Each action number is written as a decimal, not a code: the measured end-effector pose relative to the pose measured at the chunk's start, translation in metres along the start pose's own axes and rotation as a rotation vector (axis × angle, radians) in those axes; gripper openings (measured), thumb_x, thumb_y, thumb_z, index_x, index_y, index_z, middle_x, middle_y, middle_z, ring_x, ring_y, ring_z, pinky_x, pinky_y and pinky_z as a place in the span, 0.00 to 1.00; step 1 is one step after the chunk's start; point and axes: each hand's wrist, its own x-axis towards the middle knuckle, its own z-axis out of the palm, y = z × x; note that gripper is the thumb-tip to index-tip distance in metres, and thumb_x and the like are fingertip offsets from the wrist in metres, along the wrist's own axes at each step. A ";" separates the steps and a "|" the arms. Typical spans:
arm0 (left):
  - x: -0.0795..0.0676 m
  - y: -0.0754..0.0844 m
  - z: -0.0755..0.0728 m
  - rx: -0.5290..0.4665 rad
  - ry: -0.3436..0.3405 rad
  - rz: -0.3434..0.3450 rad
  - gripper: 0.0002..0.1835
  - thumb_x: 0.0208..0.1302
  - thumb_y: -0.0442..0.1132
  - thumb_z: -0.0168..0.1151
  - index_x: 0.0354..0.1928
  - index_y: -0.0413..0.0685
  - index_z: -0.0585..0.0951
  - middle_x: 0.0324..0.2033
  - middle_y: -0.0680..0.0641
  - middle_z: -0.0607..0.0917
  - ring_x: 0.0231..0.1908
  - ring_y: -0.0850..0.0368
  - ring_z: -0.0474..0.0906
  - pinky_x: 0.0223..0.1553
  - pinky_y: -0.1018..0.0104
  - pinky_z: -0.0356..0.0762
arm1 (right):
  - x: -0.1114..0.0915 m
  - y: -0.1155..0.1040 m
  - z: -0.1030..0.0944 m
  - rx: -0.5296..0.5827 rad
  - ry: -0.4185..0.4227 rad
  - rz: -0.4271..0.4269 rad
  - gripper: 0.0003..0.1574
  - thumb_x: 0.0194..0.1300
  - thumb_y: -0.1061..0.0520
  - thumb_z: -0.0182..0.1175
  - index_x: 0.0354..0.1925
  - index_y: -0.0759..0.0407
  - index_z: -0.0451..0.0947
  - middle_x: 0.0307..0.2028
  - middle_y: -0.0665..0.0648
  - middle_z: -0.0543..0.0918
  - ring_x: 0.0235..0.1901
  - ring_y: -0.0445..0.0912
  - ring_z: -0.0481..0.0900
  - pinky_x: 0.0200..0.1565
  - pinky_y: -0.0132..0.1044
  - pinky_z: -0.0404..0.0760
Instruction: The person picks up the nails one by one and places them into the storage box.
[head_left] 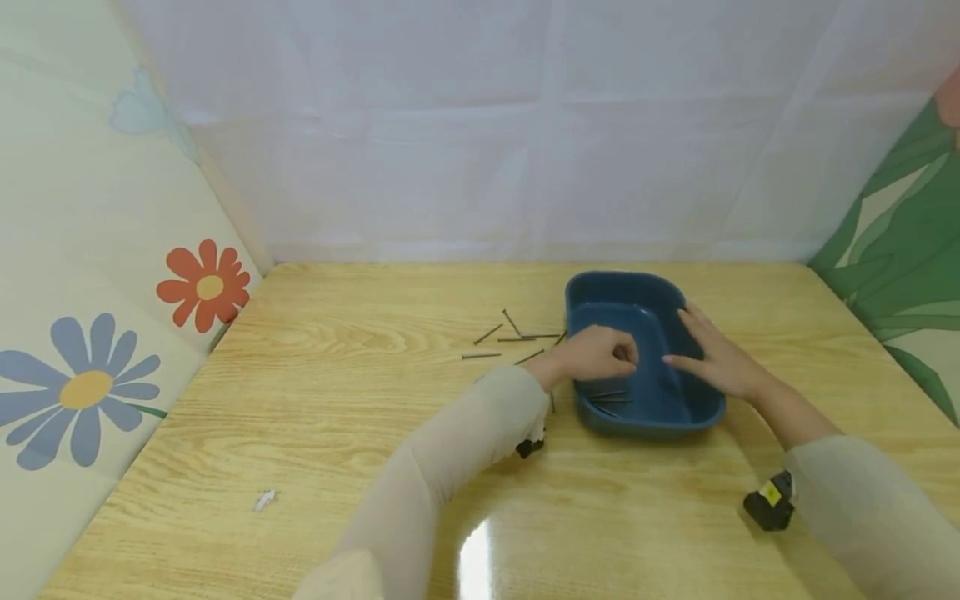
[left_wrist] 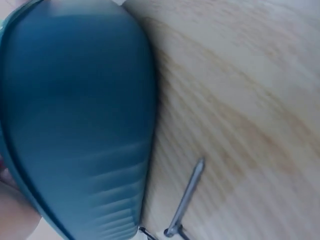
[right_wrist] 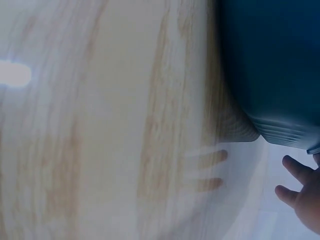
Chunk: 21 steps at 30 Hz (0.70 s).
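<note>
A blue plastic bin (head_left: 647, 431) stands right of centre on the table. My left hand (head_left: 596, 354) is over its left side, fingers curled, with nothing visible in them. Below that hand several dark nails (head_left: 609, 401) lie inside the bin. More nails (head_left: 517, 339) are scattered on the table just left of it. In the left wrist view a nail (left_wrist: 189, 197) lies close to the bin's outer wall (left_wrist: 85, 105). My right hand (head_left: 716, 358) is at the right rim, fingers spread and thumb reaching over the inside. Its fingers (right_wrist: 295, 170) extend along the outside in the right wrist view.
The wood-grain table (head_left: 352, 417) ends at a white cloth backdrop (head_left: 420, 150). A small white scrap (head_left: 265, 499) lies at the front left. Flower-printed panels (head_left: 86, 387) border both sides. Black wrist devices (head_left: 770, 502) hang under the sleeves.
</note>
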 end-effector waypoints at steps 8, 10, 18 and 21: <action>-0.010 -0.003 -0.010 -0.297 -0.004 -0.053 0.12 0.61 0.39 0.51 0.44 0.41 0.75 0.34 0.49 0.79 0.33 0.58 0.76 0.34 0.71 0.74 | 0.001 0.001 0.000 -0.003 0.011 -0.004 0.51 0.61 0.48 0.51 0.63 0.70 0.29 0.62 0.69 0.26 0.59 0.65 0.28 0.51 0.65 0.40; -0.013 -0.004 -0.012 -0.357 -0.004 -0.055 0.13 0.61 0.38 0.51 0.44 0.39 0.74 0.34 0.48 0.78 0.34 0.57 0.76 0.36 0.69 0.74 | 0.001 0.001 0.001 -0.005 0.010 -0.002 0.51 0.61 0.47 0.51 0.63 0.70 0.30 0.62 0.69 0.26 0.59 0.65 0.29 0.52 0.65 0.40; -0.025 -0.015 -0.025 -0.470 0.015 -0.045 0.14 0.61 0.37 0.51 0.46 0.35 0.73 0.35 0.48 0.78 0.32 0.59 0.77 0.38 0.65 0.74 | 0.001 0.002 0.002 -0.005 0.012 0.002 0.51 0.61 0.47 0.50 0.63 0.69 0.30 0.62 0.68 0.26 0.60 0.64 0.28 0.52 0.64 0.39; -0.032 -0.018 -0.030 -0.469 0.026 -0.054 0.15 0.61 0.37 0.51 0.47 0.36 0.73 0.35 0.48 0.78 0.32 0.60 0.76 0.38 0.65 0.74 | 0.000 0.002 0.002 -0.002 0.013 -0.003 0.51 0.61 0.47 0.50 0.63 0.68 0.29 0.62 0.67 0.25 0.60 0.64 0.28 0.52 0.65 0.39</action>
